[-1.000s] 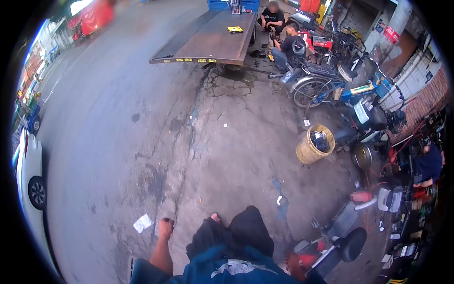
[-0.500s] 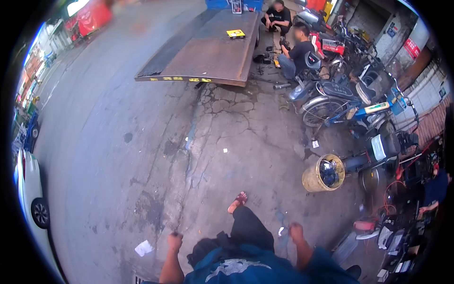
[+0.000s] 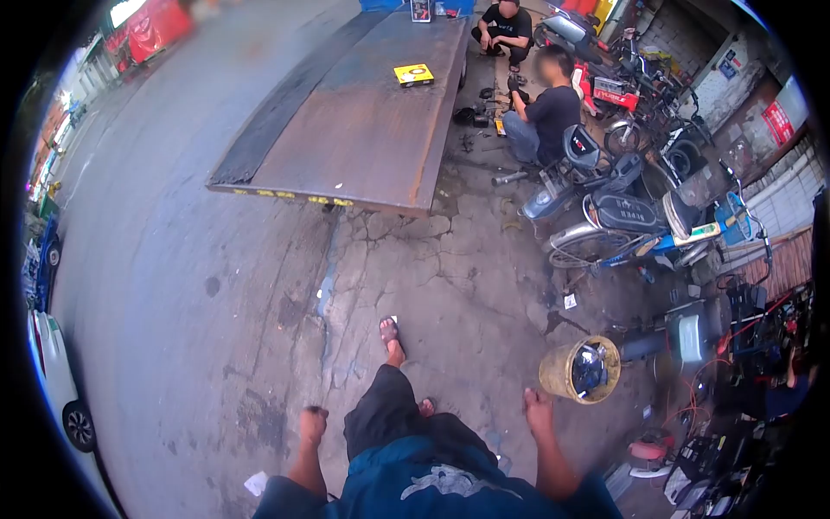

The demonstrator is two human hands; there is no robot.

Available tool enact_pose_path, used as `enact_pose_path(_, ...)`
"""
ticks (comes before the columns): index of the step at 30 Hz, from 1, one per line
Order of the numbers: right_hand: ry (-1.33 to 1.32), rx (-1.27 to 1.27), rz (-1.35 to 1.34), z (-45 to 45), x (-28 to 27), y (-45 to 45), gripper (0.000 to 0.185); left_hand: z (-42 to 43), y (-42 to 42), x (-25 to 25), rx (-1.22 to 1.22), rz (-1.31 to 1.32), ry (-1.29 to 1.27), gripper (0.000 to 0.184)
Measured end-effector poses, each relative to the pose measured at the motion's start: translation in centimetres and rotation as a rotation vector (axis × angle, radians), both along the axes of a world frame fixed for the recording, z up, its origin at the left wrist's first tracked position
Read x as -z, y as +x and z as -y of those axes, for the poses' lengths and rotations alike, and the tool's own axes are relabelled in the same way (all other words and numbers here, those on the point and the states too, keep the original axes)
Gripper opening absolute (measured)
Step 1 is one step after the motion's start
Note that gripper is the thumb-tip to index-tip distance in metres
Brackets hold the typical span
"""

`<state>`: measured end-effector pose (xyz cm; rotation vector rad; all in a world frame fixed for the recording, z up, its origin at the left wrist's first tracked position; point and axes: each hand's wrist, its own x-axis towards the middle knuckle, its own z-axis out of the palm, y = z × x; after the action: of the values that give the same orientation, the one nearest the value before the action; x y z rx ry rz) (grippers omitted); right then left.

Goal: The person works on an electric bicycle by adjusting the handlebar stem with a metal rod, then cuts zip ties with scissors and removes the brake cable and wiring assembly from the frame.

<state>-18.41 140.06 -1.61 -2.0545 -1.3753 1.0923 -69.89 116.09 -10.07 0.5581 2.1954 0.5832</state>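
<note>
My left hand hangs beside my left thigh, its fingers curled. A small dark thing shows at its top, too small to name. On the other side, my right hand hangs with loosely curled fingers and nothing visible in them. It is nearest to a worn yellowish bucket, apart from it, with dark items inside. Ahead of me lies a rusty flat truck bed with a yellow box on it. One sandalled foot is forward on the pavement.
Parked bikes and scooters line the right side. A person sits low by the truck bed; another person squats behind. Cables and parts clutter the lower right. A white car stands at the left.
I have stepped forward. The truck bed and bikes appear larger and nearer, and the bucket sits lower in view. My other foot is now in front; both hands have swung slightly.
</note>
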Motion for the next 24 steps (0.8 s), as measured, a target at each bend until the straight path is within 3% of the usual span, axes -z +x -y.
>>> enact_pose_path(2,-0.106,0.125,-0.149,-0.4,0.2,-0.7,0.027,-10.3,-2.1,-1.7,-0.048,-0.044,0.068,0.034)
enact_pose_path(6,-0.235,0.380,-0.110,-0.7,2.2,-1.0,0.021,-29.4,-5.5,-6.5,0.124,-0.201,0.169,0.044)
enact_pose_path(9,-0.414,0.601,-0.522,-1.4,3.3,-0.5,0.018,-41.9,-6.4,-9.0,0.210,-0.198,0.224,0.051)
enact_pose_path(12,-0.400,0.697,-0.895,-2.9,3.4,-1.2,0.019,-52.6,-7.2,-11.7,0.451,-0.313,0.211,0.062)
enact_pose_path(15,-0.400,0.739,-0.691,-8.8,0.7,-5.3,0.017,-60.4,-7.7,-10.4,0.559,-0.426,0.209,0.069)
enact_pose_path(16,-0.386,0.538,-0.438,-11.1,0.3,-5.8,0.011,-62.7,-7.8,-10.2,0.561,-0.423,0.186,0.072)
enact_pose_path(19,-0.247,0.461,-0.335,-18.5,-0.2,-7.2,0.005,-67.4,-8.8,-7.8,0.505,-0.446,0.111,0.078)
enact_pose_path(24,-0.276,0.258,-0.204,-35.7,1.3,-6.2,0.014,-71.6,-8.0,-4.9,0.397,-0.460,-0.135,0.086)
